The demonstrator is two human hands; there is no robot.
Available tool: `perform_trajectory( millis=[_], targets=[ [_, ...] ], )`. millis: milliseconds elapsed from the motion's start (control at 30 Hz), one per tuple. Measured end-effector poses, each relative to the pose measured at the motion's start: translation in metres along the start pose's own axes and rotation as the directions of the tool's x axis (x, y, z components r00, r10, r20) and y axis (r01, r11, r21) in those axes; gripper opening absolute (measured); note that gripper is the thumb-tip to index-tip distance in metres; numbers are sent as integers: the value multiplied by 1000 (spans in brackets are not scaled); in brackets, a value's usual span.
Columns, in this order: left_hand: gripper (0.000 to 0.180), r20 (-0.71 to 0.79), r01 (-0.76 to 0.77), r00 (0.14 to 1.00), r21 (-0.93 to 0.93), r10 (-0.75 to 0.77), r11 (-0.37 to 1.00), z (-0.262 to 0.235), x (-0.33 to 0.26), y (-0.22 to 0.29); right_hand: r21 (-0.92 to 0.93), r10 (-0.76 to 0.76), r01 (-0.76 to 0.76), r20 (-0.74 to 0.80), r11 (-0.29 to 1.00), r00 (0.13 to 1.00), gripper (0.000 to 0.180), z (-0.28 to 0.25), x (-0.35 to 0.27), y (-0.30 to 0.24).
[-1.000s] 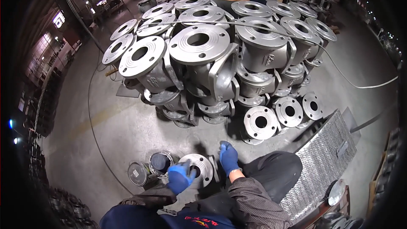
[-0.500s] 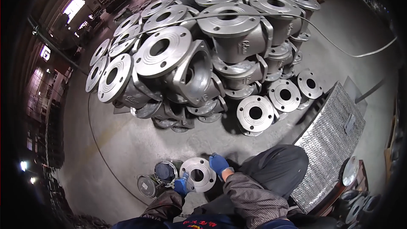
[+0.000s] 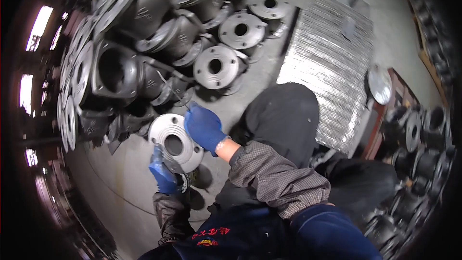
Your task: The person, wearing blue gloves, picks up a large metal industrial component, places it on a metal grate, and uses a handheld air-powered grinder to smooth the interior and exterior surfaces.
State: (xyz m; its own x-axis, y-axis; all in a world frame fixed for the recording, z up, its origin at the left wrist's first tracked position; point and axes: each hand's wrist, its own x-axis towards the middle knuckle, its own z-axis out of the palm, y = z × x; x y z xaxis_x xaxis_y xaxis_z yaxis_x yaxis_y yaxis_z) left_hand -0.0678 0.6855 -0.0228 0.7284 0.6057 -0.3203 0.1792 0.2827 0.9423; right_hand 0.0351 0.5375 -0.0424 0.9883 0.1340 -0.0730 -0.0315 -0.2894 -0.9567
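A grey metal flanged valve body (image 3: 163, 129) with a round ringed flange stands tilted before me. My left hand (image 3: 163, 172), in a blue glove, is closed on the flange's lower left edge, with the thumb up along its face. At the flange's right edge is my right hand (image 3: 204, 126), also blue-gloved, its fingers curled shut. A thin rod (image 3: 168, 84) runs up and away from those fingers; its kind is too blurred to make out. Below the flange, partly hidden, is a round can (image 3: 186, 181).
Stacked flanged castings (image 3: 144, 12) rise at the left and far side. A few stand on the floor, including a near flange (image 3: 216, 67). A silver foil-covered board (image 3: 327, 62) lies to the right of my knee (image 3: 284, 108). More castings (image 3: 418, 149) sit at far right.
My view has swung down and right, so the stack appears farther left. The valve body is lifted and tilted between both hands, closer to the stack and off the cans.
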Motion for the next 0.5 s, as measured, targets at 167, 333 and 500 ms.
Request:
perform_trajectory(
  millis=[167,333,500],
  targets=[
    [45,348,-479,868,405,353,779,59,43,31,136,-79,149,-422,979,903,11,-67,18,-9],
    [49,772,-824,525,356,359,440,194,93,47,12,58,-69,-691,998,721,28,-160,59,-3],
    [49,944,-684,215,-39,252,728,316,169,-23,54,185,-267,-849,962,494,38,-235,32,9]
  ],
)
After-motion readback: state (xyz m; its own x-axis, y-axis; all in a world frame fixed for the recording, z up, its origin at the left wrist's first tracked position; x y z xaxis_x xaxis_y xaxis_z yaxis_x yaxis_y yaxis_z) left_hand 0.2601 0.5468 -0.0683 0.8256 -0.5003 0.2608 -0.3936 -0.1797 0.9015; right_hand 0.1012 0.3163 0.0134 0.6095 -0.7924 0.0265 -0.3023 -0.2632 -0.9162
